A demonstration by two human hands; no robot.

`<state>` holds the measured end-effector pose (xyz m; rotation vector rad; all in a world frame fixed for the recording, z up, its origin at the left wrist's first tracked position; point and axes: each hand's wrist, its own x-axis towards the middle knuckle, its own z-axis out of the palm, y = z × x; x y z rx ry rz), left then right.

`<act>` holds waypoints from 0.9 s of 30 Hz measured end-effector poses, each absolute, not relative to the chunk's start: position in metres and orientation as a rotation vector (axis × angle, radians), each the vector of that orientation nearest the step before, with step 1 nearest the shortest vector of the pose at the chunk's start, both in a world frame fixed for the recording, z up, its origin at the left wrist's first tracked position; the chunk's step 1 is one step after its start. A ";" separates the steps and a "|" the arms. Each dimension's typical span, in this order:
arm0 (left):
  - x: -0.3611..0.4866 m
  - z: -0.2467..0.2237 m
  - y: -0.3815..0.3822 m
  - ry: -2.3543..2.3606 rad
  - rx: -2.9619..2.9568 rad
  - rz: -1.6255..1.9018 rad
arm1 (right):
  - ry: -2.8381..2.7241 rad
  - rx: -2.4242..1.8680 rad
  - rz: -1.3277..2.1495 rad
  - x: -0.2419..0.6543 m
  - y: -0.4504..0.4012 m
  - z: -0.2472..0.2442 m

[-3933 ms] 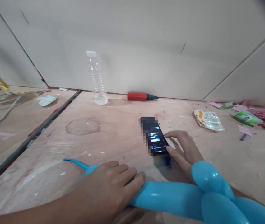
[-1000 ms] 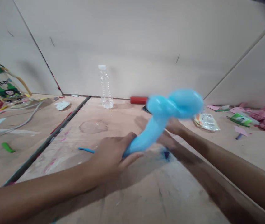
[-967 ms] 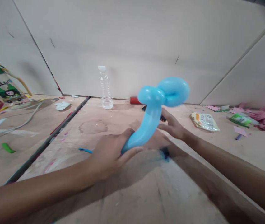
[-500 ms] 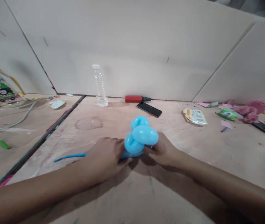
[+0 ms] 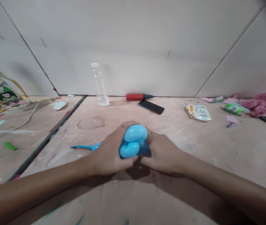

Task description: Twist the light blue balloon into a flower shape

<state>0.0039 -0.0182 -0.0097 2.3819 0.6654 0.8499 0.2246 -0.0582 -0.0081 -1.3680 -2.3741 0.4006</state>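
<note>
A twisted blue balloon (image 5: 135,133) with several rounded bubbles is held between my two hands, just above the pinkish tabletop (image 5: 133,200). My left hand (image 5: 111,150) wraps round its left side, with the thumb along the bottom. Round the right side curls my right hand (image 5: 162,151), its thumb pointing at the left thumb. The balloon's thin uninflated tail (image 5: 82,147) sticks out to the left past my left hand. My far fingertips are mostly hidden behind the bubbles.
By the wall stand a clear bottle (image 5: 100,87) and a red pump (image 5: 135,97), with a black phone (image 5: 151,107) close by. A packet (image 5: 198,112) and pink scraps (image 5: 257,106) lie right. Left are a printed bag (image 5: 3,90), cables and a green balloon piece (image 5: 10,146).
The balloon has turned and been pressed more compactly between my hands. My left hand now wraps its side, and the tail has shifted right and slightly up. The view has moved slightly.
</note>
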 end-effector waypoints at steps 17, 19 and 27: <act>-0.001 0.002 -0.012 0.939 1.801 0.810 | -2.478 -1.457 -0.286 0.207 -0.050 -0.001; 0.000 0.005 -0.013 0.964 1.800 0.775 | -2.478 -1.453 -0.307 0.206 -0.054 0.004; 0.007 -0.004 -0.019 1.033 1.686 1.040 | -2.409 -1.477 -0.310 0.191 -0.073 0.007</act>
